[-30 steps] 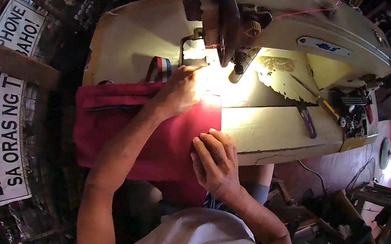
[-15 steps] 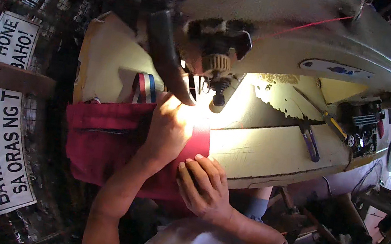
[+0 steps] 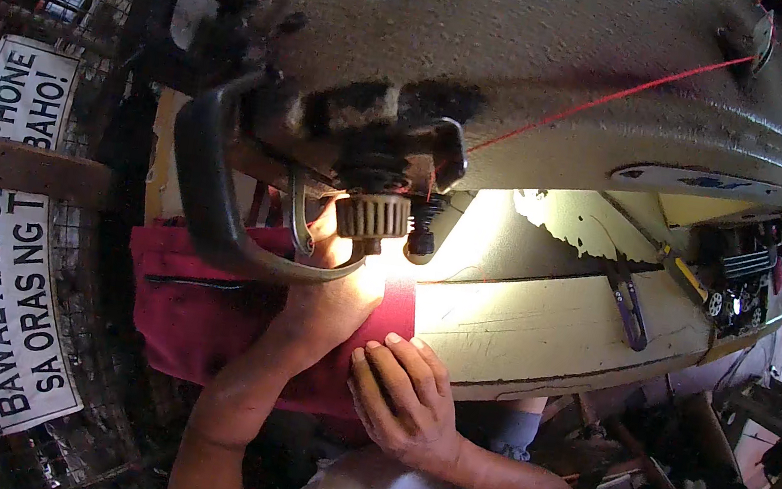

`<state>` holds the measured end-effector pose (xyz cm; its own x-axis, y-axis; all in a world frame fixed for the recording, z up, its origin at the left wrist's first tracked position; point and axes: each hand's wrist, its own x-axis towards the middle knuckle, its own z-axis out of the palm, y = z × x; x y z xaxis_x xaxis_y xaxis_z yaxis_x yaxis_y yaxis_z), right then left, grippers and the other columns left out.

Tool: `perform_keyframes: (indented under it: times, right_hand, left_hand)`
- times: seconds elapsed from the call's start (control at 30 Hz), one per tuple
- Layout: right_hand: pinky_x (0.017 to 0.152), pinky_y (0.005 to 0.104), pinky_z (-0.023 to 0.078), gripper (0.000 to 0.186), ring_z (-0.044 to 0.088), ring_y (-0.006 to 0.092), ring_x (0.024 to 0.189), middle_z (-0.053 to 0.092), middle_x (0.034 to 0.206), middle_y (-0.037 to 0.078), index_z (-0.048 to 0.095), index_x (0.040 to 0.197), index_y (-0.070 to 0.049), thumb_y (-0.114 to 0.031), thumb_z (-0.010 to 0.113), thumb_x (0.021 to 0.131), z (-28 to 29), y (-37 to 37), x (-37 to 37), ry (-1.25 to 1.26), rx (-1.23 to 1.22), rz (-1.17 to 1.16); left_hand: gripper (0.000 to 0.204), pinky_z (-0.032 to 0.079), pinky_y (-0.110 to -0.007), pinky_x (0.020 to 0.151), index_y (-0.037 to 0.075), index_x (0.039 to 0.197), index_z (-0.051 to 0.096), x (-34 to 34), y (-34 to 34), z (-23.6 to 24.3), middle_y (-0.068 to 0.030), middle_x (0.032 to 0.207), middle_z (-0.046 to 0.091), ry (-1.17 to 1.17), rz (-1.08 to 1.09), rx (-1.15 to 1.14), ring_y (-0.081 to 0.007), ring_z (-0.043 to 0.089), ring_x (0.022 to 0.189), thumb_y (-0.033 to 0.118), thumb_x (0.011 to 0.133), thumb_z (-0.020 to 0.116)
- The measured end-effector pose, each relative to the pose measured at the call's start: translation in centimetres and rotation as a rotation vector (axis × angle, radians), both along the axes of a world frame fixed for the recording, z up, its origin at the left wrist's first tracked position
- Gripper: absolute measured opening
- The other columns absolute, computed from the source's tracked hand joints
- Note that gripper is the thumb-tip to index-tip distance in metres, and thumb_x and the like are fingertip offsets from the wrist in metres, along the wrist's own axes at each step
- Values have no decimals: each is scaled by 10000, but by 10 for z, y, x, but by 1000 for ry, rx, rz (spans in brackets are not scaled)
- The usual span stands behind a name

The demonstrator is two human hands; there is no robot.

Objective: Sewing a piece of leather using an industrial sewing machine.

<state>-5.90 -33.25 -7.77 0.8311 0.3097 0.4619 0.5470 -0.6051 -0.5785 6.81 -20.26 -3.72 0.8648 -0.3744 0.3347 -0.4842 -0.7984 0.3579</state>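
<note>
A piece of dark red cloth (image 3: 200, 307) with a dark slit or zipper line lies on the bed of a grey industrial sewing machine (image 3: 557, 77). My left hand (image 3: 333, 292) rests on the cloth close to the lit needle area. Its fingers are hidden behind the machine's black curved guard (image 3: 202, 186) and a ribbed knob (image 3: 372, 216). At the cloth's right edge, my right hand (image 3: 406, 399) grips the fabric with its fingers bent and close together. Red thread (image 3: 627, 86) runs along the machine's arm. The needle itself is hidden.
On the pale worktop (image 3: 519, 335) to the right lie purple-handled thread snips (image 3: 630, 316) and a yellow-and-black tool (image 3: 682, 271). A bobbin winder (image 3: 743, 287) stands beyond them. On the left, a white sign (image 3: 15, 290) hangs against wire mesh behind a wooden bar (image 3: 38, 169).
My view has shifted, so the machine head looks larger and lower. Its black guard now covers my left fingers and the striped ribbon seen before. Both hands stay almost in place on the cloth.
</note>
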Motion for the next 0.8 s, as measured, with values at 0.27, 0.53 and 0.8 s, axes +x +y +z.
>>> perform_keyframes:
  times: [0.27, 0.53, 0.8]
  right_hand:
    - [1009, 462, 477, 359, 591, 315, 1152, 628, 1204, 139, 694, 1144, -8, -131, 762, 813, 1, 0, 0, 12, 10, 7]
    - [1036, 470, 463, 368, 574, 319, 1184, 605, 1228, 147, 662, 1179, 2, -108, 731, 835, 5, 2, 2, -40, 27, -9]
    - [964, 440, 492, 298, 602, 311, 1109, 632, 1140, 129, 683, 1100, -15, -115, 743, 825, 15, -10, 8, -23, 22, 77]
  left_hand:
    - [117, 474, -442, 652, -36, 933, 593, -2, 0, -12, -215, 781, 592, 9, 62, -127, -378, 592, 718, 7, 828, 618]
    - [171, 514, -428, 816, -31, 875, 610, 3, 1, -22, -169, 928, 599, -150, -23, -93, -355, 593, 894, -54, 706, 623]
    - [132, 480, -425, 904, 25, 836, 642, -9, 14, -20, -127, 952, 621, -312, -176, 44, -297, 596, 971, 76, 714, 627]
